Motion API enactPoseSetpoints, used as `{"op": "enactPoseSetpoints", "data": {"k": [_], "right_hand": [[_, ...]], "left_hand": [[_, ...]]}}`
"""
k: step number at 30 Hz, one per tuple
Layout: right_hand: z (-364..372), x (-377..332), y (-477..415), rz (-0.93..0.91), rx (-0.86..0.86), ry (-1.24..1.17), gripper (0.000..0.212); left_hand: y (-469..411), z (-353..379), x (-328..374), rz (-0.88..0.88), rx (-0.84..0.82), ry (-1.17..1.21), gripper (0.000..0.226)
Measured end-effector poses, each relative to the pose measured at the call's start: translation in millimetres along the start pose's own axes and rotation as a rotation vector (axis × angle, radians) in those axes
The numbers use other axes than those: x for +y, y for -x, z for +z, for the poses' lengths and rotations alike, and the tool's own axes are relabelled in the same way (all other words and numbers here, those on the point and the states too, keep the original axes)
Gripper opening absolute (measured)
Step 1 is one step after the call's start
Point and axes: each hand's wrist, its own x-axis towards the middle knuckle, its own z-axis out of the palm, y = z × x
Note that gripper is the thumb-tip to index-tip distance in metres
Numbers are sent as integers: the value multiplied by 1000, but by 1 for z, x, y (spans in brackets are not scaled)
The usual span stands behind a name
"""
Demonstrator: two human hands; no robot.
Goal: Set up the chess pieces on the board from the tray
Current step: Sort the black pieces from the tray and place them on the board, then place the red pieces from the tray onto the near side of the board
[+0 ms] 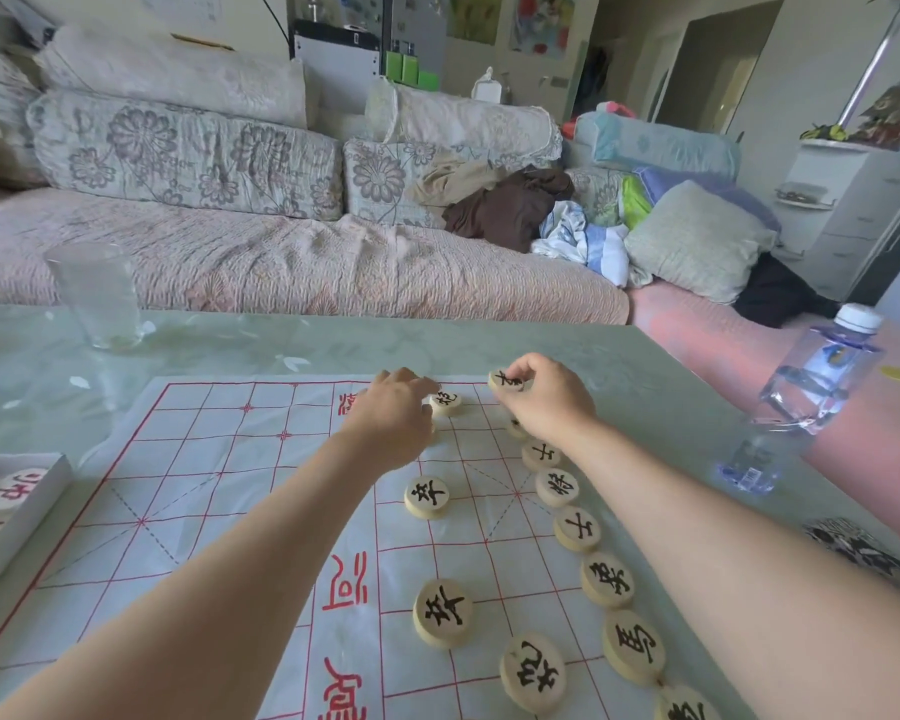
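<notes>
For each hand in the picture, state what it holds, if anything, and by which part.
The right hand pinches a black-lettered chess piece by its rim, lifted off the board. The left hand touches another piece on the board; a grip cannot be told.

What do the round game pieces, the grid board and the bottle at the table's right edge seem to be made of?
Round pale discs with black characters: probably unvarnished wood, matte and cream.
White red-lined board sheet: thin cloth or paper, lying wrinkled.
Clear bluish bottle with white cap: plastic, transparent and glossy.
</notes>
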Motion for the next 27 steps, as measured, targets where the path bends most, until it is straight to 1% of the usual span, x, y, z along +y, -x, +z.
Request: {"op": "enactPoseSetpoints", "data": {"k": [2, 5, 8, 11, 14, 17, 19, 23, 27], "right_hand": [[0, 6, -21, 29, 20, 54, 23], [7, 12, -48, 53, 1, 116, 21], [17, 14, -63, 69, -41, 143, 19], [26, 16, -72, 87, -62, 169, 17], [32, 16, -76, 93, -63, 176, 19], [37, 15, -78, 82, -122, 222, 19], [37, 11, -77, 78, -131, 245, 19], [27, -6, -65, 47, -86, 222, 5], [23, -26, -47, -42, -131, 172, 13]], "left_hand": [[-7, 4, -4, 42, -40, -31, 42], [-17, 10, -5, 95, -78, -30, 42], [-21, 20, -10, 114, -152, 15, 40], [-22, 28, -15, 127, -199, 3, 45], [-24, 28, -18, 145, -180, 16, 45], [-23, 28, -18, 144, -174, 21, 44], [-21, 28, -18, 146, -168, 8, 45], [-18, 25, -16, 151, -113, 18, 42], [-10, 9, -11, 109, -32, 3, 37]]}}
